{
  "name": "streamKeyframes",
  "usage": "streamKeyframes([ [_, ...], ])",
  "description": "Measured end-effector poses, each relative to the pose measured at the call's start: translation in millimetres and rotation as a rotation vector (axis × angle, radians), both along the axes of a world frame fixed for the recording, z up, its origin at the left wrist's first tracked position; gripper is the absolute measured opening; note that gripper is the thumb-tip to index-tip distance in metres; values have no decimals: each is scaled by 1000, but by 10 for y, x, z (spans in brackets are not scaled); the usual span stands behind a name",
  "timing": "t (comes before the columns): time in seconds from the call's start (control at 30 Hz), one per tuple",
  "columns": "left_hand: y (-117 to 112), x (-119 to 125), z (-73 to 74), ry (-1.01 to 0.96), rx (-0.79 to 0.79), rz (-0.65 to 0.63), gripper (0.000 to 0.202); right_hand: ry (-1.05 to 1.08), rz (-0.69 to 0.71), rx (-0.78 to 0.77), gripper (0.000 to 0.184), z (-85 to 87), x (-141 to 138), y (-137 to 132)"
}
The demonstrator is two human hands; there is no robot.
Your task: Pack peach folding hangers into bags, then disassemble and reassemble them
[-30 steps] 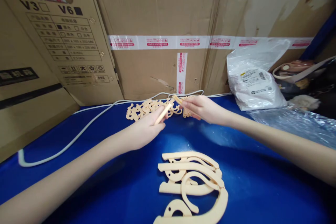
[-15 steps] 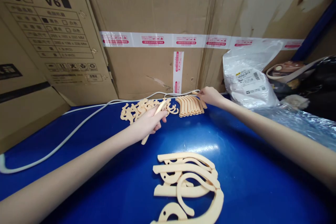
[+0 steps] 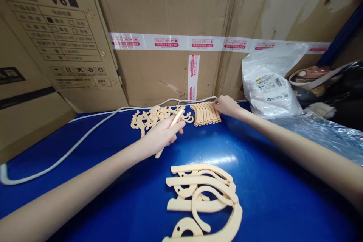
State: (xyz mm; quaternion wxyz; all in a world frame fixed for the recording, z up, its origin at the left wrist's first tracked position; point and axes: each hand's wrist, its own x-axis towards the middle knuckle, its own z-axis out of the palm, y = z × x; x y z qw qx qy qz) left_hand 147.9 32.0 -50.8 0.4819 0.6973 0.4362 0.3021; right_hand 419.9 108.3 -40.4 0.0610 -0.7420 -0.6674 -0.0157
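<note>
My left hand (image 3: 164, 134) is closed round a cream plastic hanger arm (image 3: 177, 118), held at a slant above the blue surface. Just behind it lies a loose pile of cream hanger hooks (image 3: 151, 118). At the back, my right hand (image 3: 227, 106) reaches to the right end of a neat row of curved hanger arms (image 3: 204, 113). Its fingers are pinched on the endmost hanger arm (image 3: 217, 115), though the fingertips are partly hidden. Nearest me lie several folded cream hangers (image 3: 201, 183), overlapping; the front one runs out of view at the bottom.
Cardboard boxes (image 3: 161, 72) wall in the back and a printed box (image 3: 68, 53) the left. A white cable (image 3: 82, 140) runs along the left and back. A clear plastic bag (image 3: 272, 90) of white contents and a dark bag (image 3: 344, 94) stand at right on the blue surface (image 3: 119, 196).
The hanger arm under my right hand, angled apart from the row before, now lies against its right end. My left hand has shifted slightly right with its piece.
</note>
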Motion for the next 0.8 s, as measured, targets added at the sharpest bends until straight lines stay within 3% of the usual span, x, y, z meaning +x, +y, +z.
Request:
streamKeyframes([
  [0.27, -34, -109, -63, 4, 21, -5, 38, 28, 26, -40, 36, 60, -29, -22],
  [0.43, -174, -351, -54, -57, -8, 4, 53, 56, 32, -86, 29, 228, -29, -71],
  [0.5, -245, -460, -44, -112, -25, 18, 55, 63, 45, -82, 42, 318, -41, -197],
  [0.6, -274, -562, -11, -149, -76, 77, 51, 88, 143, -48, 38, 375, -132, -524],
  [0.7, -150, -540, 62, -111, -164, 93, 46, 184, 278, -38, 34, 280, -317, -881],
  [0.8, 58, -414, 180, -70, -199, 17, 48, 279, 453, -19, 38, 130, -499, -1092],
])
